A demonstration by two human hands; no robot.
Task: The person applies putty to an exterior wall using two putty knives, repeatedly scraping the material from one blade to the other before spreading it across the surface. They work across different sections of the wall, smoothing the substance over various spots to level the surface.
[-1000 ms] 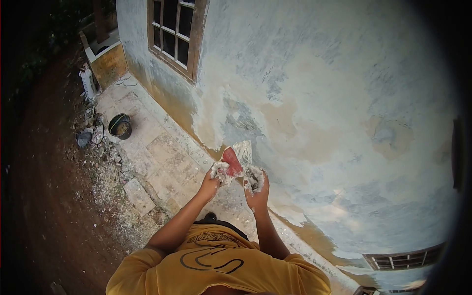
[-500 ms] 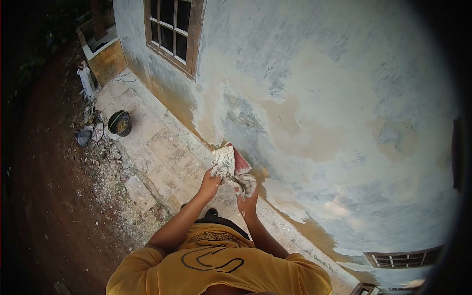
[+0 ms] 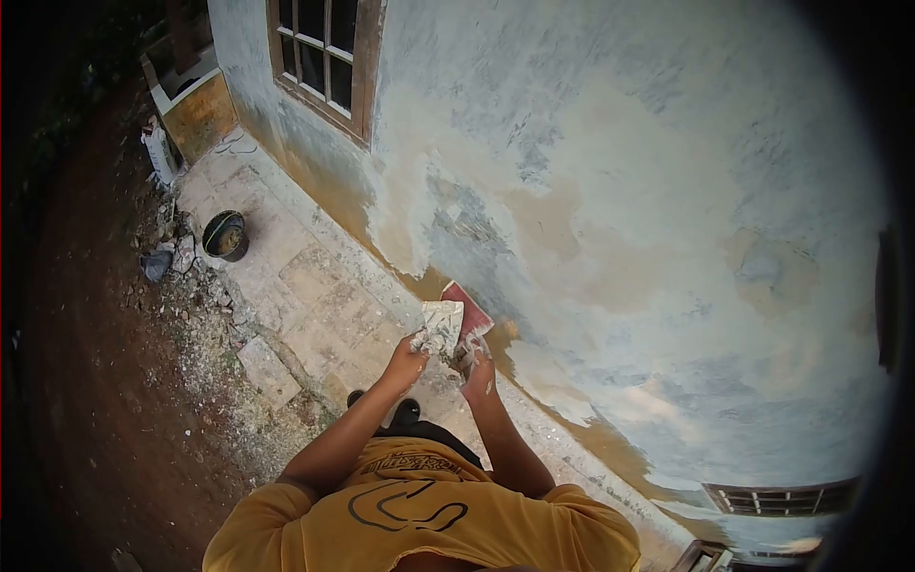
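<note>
My left hand (image 3: 408, 364) is closed on a flat scraper (image 3: 441, 319) whose pale face is smeared with white putty. Close beside it, my right hand (image 3: 478, 375) grips a red flat scraper (image 3: 467, 307), which partly lies behind the pale one. White putty clings to the fingers of both hands and to the lower part of the red blade. Both tools are held in front of my body, near the foot of the patchy white wall (image 3: 648, 238). The handles are hidden by my fingers and putty.
A black bucket (image 3: 226, 235) with some material inside stands on the paved walkway (image 3: 315, 276). Rubble and a loose slab (image 3: 268, 372) border the walkway on the left. A white sack (image 3: 158, 151) stands farther off. A wooden-framed window (image 3: 324, 57) is set in the wall.
The pale scraper has turned and shows its face more squarely. The putty bulk around my right hand looks smaller, and that hand has shifted slightly left.
</note>
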